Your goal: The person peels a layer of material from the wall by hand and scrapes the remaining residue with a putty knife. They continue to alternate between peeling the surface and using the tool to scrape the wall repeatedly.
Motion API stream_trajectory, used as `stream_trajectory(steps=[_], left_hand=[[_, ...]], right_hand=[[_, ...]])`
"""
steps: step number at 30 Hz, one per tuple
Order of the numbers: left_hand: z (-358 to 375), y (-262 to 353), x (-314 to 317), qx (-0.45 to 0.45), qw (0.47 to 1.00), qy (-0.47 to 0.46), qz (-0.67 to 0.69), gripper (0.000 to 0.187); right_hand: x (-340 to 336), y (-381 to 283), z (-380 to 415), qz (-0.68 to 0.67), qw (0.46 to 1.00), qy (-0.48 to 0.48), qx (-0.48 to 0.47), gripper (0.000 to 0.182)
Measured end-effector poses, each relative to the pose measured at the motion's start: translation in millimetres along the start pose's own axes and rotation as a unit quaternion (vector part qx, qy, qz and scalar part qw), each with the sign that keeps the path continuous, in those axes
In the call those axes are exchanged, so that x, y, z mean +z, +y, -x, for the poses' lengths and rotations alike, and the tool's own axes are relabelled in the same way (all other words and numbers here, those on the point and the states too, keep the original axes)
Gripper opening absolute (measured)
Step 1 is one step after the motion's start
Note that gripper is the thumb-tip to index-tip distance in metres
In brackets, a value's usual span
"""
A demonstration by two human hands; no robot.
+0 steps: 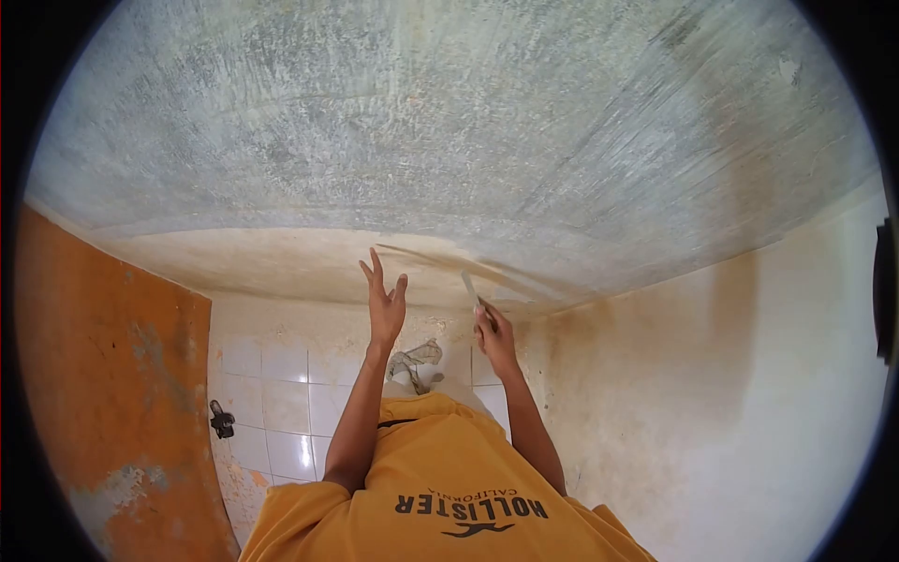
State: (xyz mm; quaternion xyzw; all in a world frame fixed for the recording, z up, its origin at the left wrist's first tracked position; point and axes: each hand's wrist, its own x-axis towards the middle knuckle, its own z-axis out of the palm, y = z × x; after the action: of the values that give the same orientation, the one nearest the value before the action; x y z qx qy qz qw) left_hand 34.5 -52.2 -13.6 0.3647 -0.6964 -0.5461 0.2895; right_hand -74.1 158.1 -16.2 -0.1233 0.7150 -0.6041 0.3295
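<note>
The scraper sits just above the middle of the frame, a thin pale blade rising out of your right hand and slanting up and to the left. Its long axis runs from your fist toward the upper left, and its tip meets the ceiling at the edge where the grey, streaked skim gives way to a bare cream band. A ridge of loosened coating lies along that edge, running left from the blade tip toward your other hand.

Your right hand is closed around the scraper's handle, fingers curled tight, wrist bent back, the arm coming up from the lower middle of the frame. It is the hand that holds the tool, and the blade touches the ceiling; the hand itself stays just below the surface.

Your left hand is just to the left of the blade, raised to about the same height. It is spread wide, fingers apart and pointing up, palm toward the ceiling, and it grips nothing. Whether the fingertips press on the cream band or hang just short of it, you cannot tell from this view.

Below the hands your yellow shirt fills the lower middle of the frame. Between your forearms a crumpled grey thing shows against white tiles; what it is cannot be made out. An orange wall takes the lower left, a stained cream wall the right.
</note>
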Motion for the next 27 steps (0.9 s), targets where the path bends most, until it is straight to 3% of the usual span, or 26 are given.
stream_trajectory(steps=[1, 5, 7, 8, 11, 13, 15, 17, 20, 24, 27], left_hand=[[3, 2, 0, -0.013, 1.0, 0.006, 0.009, 0.079], [12, -2, -10, -0.054, 0.998, 0.03, -0.022, 0.08], [18, -1, -25, -0.023, 0.998, 0.033, -0.045, 0.08], [21, -2, -31, -0.008, 0.998, 0.028, -0.059, 0.079], [37, -16, -49, 0.0, 0.996, 0.025, -0.085, 0.079], [55, -35, -53, -0.045, 0.991, 0.031, -0.118, 0.078], [75, -60, -58, -0.077, 0.986, 0.034, -0.144, 0.077], [98, -68, -59, -0.099, 0.984, 0.027, -0.144, 0.078], [126, -47, -59, -0.144, 0.985, 0.008, -0.094, 0.076], [141, -54, -80, -0.16, 0.979, -0.009, -0.126, 0.076], [130, -57, -91, -0.169, 0.978, 0.001, -0.121, 0.075]], right_hand=[[-6, 12, 5, -0.011, 1.0, -0.007, 0.026, 0.046], [-36, 40, 14, 0.055, 0.998, -0.003, -0.024, 0.046], [-45, 38, 9, 0.05, 0.996, -0.002, -0.071, 0.047], [-49, 33, 6, 0.056, 0.997, -0.02, -0.05, 0.048], [-38, -2, 0, 0.089, 0.981, -0.014, -0.172, 0.047], [-33, -17, -5, 0.119, 0.956, 0.011, -0.268, 0.047], [-29, -36, -10, 0.114, 0.96, -0.001, -0.257, 0.045], [-36, -54, 3, 0.079, 0.99, -0.043, -0.109, 0.042], [-38, -29, -5, 0.035, 0.992, -0.047, -0.114, 0.041], [-33, -1, 8, -0.033, 0.995, -0.044, -0.088, 0.039], [-31, 16, 30, -0.107, 0.993, -0.056, -0.014, 0.038]])
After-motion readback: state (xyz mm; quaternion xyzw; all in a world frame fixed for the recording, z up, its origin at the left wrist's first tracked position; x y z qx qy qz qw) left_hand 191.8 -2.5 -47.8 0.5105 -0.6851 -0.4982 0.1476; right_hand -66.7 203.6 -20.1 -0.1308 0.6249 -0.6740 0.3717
